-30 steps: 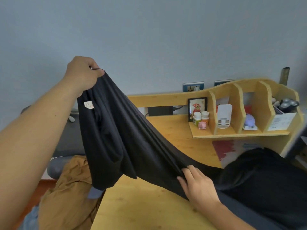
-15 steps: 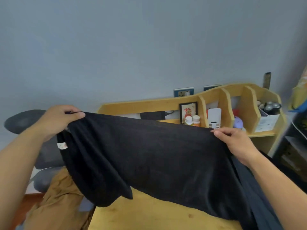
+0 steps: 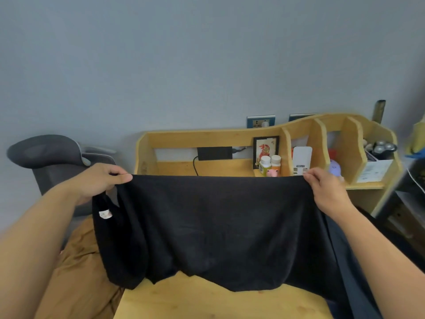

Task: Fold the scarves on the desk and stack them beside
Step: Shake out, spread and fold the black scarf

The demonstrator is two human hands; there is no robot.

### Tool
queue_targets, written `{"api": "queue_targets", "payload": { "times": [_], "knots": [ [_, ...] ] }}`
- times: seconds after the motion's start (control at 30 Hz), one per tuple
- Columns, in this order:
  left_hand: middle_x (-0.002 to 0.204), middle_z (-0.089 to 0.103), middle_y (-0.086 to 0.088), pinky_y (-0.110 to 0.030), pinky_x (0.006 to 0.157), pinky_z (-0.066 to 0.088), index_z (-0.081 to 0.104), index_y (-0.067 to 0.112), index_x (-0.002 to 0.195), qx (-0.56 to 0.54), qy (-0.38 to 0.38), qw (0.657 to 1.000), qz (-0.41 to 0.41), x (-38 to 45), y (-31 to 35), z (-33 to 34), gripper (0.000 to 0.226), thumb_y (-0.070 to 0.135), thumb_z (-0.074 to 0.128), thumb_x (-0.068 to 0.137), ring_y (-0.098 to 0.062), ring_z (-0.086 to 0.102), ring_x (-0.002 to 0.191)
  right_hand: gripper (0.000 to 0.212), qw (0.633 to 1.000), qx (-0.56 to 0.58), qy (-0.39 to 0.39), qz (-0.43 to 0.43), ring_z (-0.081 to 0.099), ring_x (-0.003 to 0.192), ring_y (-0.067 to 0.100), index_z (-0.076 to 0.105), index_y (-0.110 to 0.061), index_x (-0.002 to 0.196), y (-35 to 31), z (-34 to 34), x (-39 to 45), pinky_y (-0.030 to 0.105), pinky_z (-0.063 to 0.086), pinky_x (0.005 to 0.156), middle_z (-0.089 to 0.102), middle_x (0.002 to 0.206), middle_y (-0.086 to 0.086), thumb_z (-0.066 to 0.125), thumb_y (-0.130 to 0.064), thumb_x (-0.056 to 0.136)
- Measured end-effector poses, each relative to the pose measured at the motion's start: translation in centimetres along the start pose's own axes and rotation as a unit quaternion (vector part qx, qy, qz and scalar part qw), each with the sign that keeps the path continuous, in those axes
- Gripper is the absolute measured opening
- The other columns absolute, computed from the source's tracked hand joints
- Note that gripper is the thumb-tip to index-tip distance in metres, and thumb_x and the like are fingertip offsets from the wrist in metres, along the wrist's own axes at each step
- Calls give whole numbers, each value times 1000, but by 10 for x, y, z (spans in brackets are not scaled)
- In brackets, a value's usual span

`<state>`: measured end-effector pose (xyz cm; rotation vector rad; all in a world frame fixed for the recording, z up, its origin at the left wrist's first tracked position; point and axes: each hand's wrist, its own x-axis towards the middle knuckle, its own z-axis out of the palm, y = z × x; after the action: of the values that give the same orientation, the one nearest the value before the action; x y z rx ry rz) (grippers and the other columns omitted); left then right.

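Hanging over the wooden desk (image 3: 207,302), the black scarf (image 3: 218,226) is the largest thing in view: it is stretched into a broad sheet held up in the air, its top edge running level, left to right, in front of the desk's shelf unit (image 3: 322,132). Long axis of the held span: parallel to the desk's back rail. The lower hem sags toward the desk surface near the front edge; whether it touches the wood cannot be told. Left hand (image 3: 99,183) is off the desk's left end, thumb and fingers pinching the top-left corner; spare cloth with a small white label (image 3: 105,214) bunches and droops below that hand. Right hand (image 3: 326,192) is in front of the shelf compartments, fingers curled over the top edge, gripping it; more dark cloth trails down past the desk's right side beneath that forearm. Both hands sit at about equal height and about equally far from the desk's back rail, so neither is clearly nearer. Judgement: scarf is spread and ready for a first fold; the next move likely turns on bringing the two held points together along that left-right axis, or lowering the sheet flat onto the desk. A brown cloth (image 3: 76,272) lies heaped off the desk's left edge, below a grey chair (image 3: 53,157).
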<state>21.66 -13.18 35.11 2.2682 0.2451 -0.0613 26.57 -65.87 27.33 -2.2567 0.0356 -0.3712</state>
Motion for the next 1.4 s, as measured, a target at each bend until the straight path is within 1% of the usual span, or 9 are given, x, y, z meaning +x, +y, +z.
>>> {"api": "queue_targets", "payload": {
  "times": [0.2, 0.43, 0.57, 0.63, 0.87, 1.03, 1.13, 1.23, 1.4],
  "knots": [
    [92, 73, -14, -40, 76, 51, 76, 5, 87, -84, 162, 977, -114, 19, -20, 24, 14, 18, 74, 93, -28, 61, 79, 21, 997, 42, -54, -31, 61, 87, 17, 67, -19, 89, -48, -5, -20, 26, 42, 68, 66, 85, -1, 53, -24, 104],
    [95, 64, -5, -43, 81, 47, 67, 16, 89, 53, 292, 950, -97, 23, -20, 27, 16, 26, 62, 100, -32, 58, 99, 21, 949, 100, -228, -195, 64, 80, 12, 69, -18, 87, -132, -20, -64, 18, 49, 70, 66, 78, -8, 54, -21, 102],
    [93, 66, -2, -42, 80, 46, 69, 22, 85, 102, 326, 938, -62, 6, -32, 23, 17, 31, 64, 99, -29, 57, 94, 19, 982, -181, 0, -60, 63, 78, 25, 65, -13, 93, -67, 19, -16, 36, 48, 68, 68, 83, 6, 54, -25, 103],
    [92, 65, 2, -40, 81, 44, 69, 24, 86, 118, 335, 934, -30, 3, -29, 31, 17, 32, 64, 99, -23, 54, 92, 16, 965, -261, 9, -27, 65, 78, 32, 63, -9, 94, -38, 40, -11, 36, 46, 64, 69, 85, 13, 54, -20, 102],
    [88, 65, -2, -44, 83, 49, 69, 16, 82, -75, 312, 941, -108, 0, -27, 31, 15, 23, 71, 95, -26, 59, 92, 24, 992, -111, 61, 14, 65, 79, 34, 64, -12, 100, -36, 51, -22, 52, 57, 74, 67, 83, 11, 49, -30, 105],
    [75, 46, -11, -41, 64, 37, 48, 15, 77, -242, 315, 913, -90, -7, 9, 38, 14, 15, 55, 89, -24, 43, 63, 21, 993, -69, 38, -93, 66, 79, 23, 67, -13, 102, -84, 52, -40, 45, 56, 76, 69, 83, 3, 53, -28, 104],
    [85, 59, 5, -36, 65, 43, 60, 27, 90, -86, 215, 972, 44, -31, 55, 65, 4, 28, 60, 86, -20, 52, 72, 21, 970, -61, -60, -228, 67, 80, 22, 69, -17, 100, -125, 68, -63, 44, 55, 77, 71, 85, 1, 53, -31, 102],
    [122, 59, 26, -27, 87, 44, 58, 44, 129, 101, -50, 980, 166, -66, 96, 106, 35, 38, 65, 96, 3, 55, 101, 19, 938, -40, -150, -310, 66, 77, 22, 68, -18, 99, -144, 87, -80, 46, 54, 71, 70, 85, -1, 53, -29, 103],
    [96, 70, 3, -39, 82, 53, 67, 28, 98, 173, -127, 959, 185, -64, 100, 146, 17, 43, 70, 93, -11, 62, 83, 17, 945, 16, -157, -288, 63, 72, 18, 68, -19, 94, -128, 93, -86, 44, 52, 68, 67, 79, -5, 54, -23, 103]
  ]
}}
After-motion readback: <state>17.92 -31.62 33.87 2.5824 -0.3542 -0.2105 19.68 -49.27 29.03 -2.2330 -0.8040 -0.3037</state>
